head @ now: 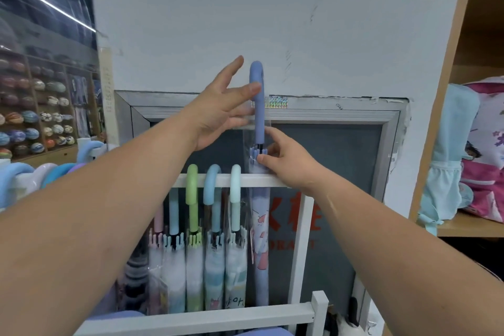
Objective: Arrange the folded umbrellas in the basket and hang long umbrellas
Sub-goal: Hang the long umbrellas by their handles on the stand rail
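Here my right hand (289,161) pinches the periwinkle long umbrella (259,199) at its rib tips, lifting it upright so the hook clears the white rail (261,180); my left hand (218,112), fingers spread, steadies the handle.

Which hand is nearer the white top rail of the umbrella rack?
The right hand: it pinches the purple-blue umbrella by its rib tips just above the rail. The left hand is higher, open beside the umbrella's crook handle.
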